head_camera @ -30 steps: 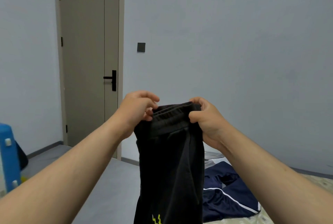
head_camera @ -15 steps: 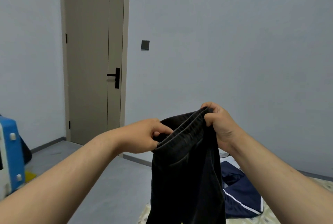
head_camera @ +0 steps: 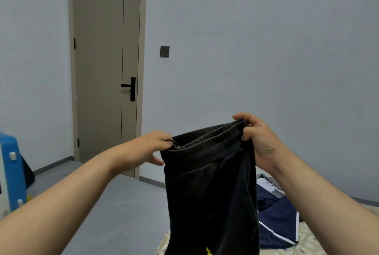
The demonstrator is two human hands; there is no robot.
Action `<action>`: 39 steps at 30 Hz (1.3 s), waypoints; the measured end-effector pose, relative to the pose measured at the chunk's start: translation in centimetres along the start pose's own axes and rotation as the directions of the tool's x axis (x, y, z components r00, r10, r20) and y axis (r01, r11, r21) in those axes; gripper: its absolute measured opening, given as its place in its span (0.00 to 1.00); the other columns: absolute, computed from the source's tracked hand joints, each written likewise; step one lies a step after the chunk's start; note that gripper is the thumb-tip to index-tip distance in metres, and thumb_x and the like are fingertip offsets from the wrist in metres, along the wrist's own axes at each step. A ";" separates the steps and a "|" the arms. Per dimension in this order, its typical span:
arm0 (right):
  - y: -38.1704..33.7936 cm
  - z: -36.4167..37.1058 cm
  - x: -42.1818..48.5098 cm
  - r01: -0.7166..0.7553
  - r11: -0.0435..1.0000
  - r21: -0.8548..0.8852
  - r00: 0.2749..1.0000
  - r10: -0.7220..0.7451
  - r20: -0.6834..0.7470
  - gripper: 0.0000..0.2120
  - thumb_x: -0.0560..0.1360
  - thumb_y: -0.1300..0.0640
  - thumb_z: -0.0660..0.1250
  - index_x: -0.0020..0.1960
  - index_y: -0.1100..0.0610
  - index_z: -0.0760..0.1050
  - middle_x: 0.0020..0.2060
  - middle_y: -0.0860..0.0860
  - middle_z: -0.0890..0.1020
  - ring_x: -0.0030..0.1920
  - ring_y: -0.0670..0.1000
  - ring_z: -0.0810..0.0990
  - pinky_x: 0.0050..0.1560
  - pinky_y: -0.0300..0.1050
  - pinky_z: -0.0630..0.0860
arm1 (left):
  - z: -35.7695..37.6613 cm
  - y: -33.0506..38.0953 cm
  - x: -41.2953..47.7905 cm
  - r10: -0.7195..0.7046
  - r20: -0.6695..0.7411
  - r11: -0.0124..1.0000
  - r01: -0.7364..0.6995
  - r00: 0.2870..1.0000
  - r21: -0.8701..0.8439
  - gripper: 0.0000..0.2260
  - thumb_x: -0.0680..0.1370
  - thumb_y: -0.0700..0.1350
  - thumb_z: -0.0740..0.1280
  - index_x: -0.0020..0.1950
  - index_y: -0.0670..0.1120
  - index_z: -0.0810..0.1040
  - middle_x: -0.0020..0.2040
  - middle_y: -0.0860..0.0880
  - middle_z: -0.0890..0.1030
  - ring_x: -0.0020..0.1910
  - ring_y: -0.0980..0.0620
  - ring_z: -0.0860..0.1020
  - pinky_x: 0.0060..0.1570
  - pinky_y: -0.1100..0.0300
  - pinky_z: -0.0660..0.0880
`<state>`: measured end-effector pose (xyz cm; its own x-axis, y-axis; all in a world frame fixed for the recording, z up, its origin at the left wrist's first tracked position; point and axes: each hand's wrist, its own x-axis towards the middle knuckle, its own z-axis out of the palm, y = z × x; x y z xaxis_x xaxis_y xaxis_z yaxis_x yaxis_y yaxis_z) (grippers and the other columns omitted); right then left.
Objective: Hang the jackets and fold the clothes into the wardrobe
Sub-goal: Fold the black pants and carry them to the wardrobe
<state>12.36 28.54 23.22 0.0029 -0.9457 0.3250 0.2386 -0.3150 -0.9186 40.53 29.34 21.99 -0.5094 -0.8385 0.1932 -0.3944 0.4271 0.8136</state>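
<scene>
- Left hand [head_camera: 146,149]: bare, seen from the back; smooth surface, knuckles only faintly marked.
- Right hand [head_camera: 260,142]: bare, seen from the thumb side; heel of the palm exposed, with fine creases at the base of the thumb and across the wrist.
- Left forearm [head_camera: 71,199]: bare, uncovered from the wrist to the lower left edge of the view.
- Right forearm [head_camera: 328,203]: bare, uncovered from the wrist to the lower right edge; slight sheen along its upper side.

One pair of black trousers [head_camera: 209,183], one navy garment [head_camera: 276,220] (white-striped), one door [head_camera: 98,60], one wall switch [head_camera: 164,51] — one blue suitcase [head_camera: 12,172].
</scene>
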 end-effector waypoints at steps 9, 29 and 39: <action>-0.2 0.0 -0.4 -0.027 1.000 -0.004 0.999 0.027 0.025 0.30 0.68 0.78 0.50 0.52 0.54 0.82 0.38 0.52 0.80 0.36 0.50 0.79 0.38 0.44 0.80 | 2.8 0.3 -0.5 0.106 -0.424 0.993 -0.121 0.899 -0.007 0.06 0.72 0.38 0.74 0.39 0.41 0.78 0.30 0.52 0.78 0.31 0.57 0.78 0.31 0.66 0.73; -1.6 4.8 -3.2 0.311 0.382 -0.870 0.932 0.056 0.357 0.18 0.72 0.41 0.71 0.59 0.43 0.75 0.52 0.40 0.81 0.52 0.40 0.79 0.55 0.39 0.76 | 3.8 1.8 0.3 0.073 -0.477 0.872 -0.288 0.876 -0.396 0.08 0.76 0.33 0.68 0.51 0.42 0.82 0.45 0.44 0.85 0.45 0.46 0.84 0.43 0.55 0.79; -0.1 7.1 -3.5 0.443 0.331 -0.833 0.893 -0.084 0.442 0.07 0.77 0.46 0.67 0.45 0.48 0.73 0.39 0.45 0.80 0.42 0.45 0.78 0.42 0.43 0.73 | 3.9 0.8 -0.3 0.010 -0.627 0.860 -0.327 0.779 -0.392 0.07 0.71 0.33 0.73 0.45 0.42 0.81 0.37 0.46 0.84 0.37 0.49 0.83 0.36 0.59 0.80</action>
<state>19.28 32.41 23.75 0.4118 -0.7829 0.4664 -0.7289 -0.5902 -0.3470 37.44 31.23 20.43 0.0789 -0.8607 0.5029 0.1269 0.5090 0.8514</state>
